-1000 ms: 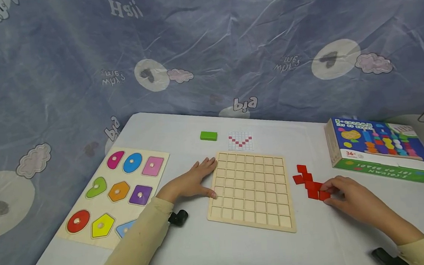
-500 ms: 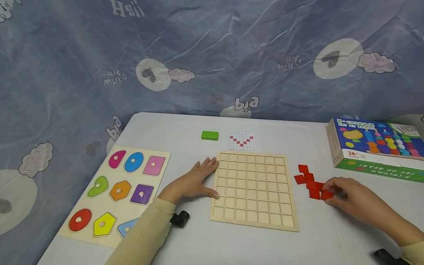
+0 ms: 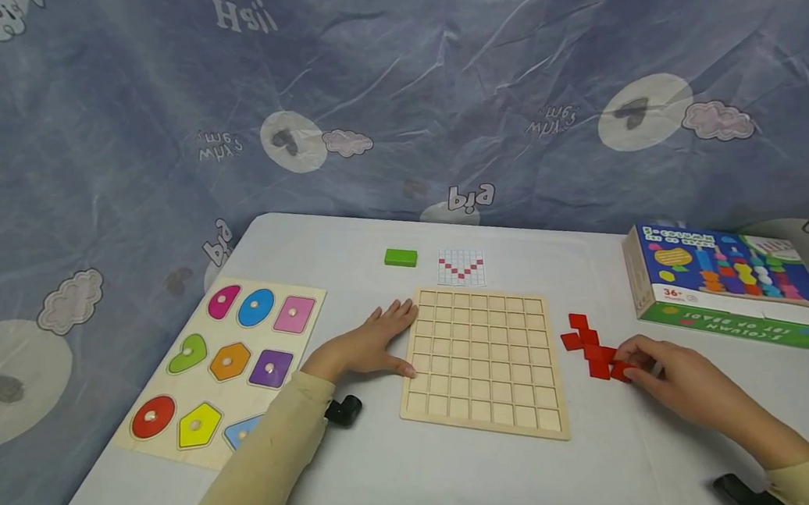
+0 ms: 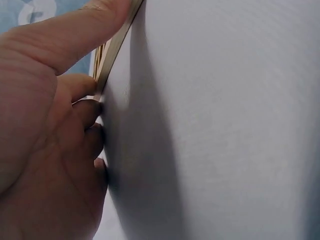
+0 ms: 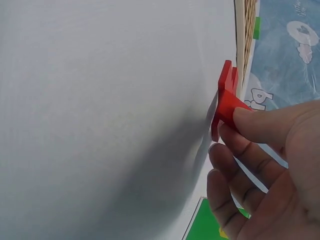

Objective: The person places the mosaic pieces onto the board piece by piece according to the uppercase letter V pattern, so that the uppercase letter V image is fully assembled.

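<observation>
A wooden grid board [image 3: 483, 364] lies in the middle of the white table. My left hand [image 3: 369, 345] rests against its left edge, thumb and fingers spread; in the left wrist view the thumb [image 4: 75, 37] touches the rim. To the right of the board, several red square tiles [image 3: 598, 354] lie in a loose cluster, some overlapping. My right hand [image 3: 674, 378] pinches the nearest red tile [image 5: 231, 107] between thumb and forefinger. That tile is tilted up from the table in the right wrist view, and the other fingers hang loosely curled.
A pattern card [image 3: 461, 268] with a red V lies behind the board, next to a green block [image 3: 401, 258]. The shape puzzle [image 3: 250, 388] is at left, partly under the left sleeve. A toy box [image 3: 731, 284] stands at back right.
The right thumb and forefinger have closed on the nearest red tile, which has turned and tilted slightly. The left hand stays on the board's edge. The head view shifted a little.
</observation>
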Motion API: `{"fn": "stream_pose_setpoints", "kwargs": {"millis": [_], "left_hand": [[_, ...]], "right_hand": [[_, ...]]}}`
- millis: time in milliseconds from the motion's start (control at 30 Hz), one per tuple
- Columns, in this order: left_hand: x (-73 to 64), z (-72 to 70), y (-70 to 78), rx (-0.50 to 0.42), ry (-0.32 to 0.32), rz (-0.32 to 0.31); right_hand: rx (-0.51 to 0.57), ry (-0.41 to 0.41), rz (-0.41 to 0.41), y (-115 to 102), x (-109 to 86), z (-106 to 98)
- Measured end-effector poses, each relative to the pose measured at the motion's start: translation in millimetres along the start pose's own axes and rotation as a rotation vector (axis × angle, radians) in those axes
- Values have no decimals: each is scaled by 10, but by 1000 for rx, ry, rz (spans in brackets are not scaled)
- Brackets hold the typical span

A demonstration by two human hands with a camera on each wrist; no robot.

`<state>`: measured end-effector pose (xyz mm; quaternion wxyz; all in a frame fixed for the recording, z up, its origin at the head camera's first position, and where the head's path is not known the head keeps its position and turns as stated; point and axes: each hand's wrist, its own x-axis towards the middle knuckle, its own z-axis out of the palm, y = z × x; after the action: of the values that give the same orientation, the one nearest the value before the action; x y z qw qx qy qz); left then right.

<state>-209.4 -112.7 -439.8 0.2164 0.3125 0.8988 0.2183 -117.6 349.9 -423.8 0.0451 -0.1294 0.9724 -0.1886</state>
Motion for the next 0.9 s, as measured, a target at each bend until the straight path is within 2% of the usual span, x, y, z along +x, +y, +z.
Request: {"fn": "stream_pose_setpoints", "kwargs": {"millis": [333, 733, 900], "left_hand": [[4, 12, -8, -24, 8, -13], [-3, 6, 15, -21, 16, -12], [1, 12, 8, -15, 23, -14]], "right_hand": [[44, 154, -76, -138, 40, 49], [124, 177, -74, -385, 135, 117], [155, 191, -101, -452, 183, 170]]}}
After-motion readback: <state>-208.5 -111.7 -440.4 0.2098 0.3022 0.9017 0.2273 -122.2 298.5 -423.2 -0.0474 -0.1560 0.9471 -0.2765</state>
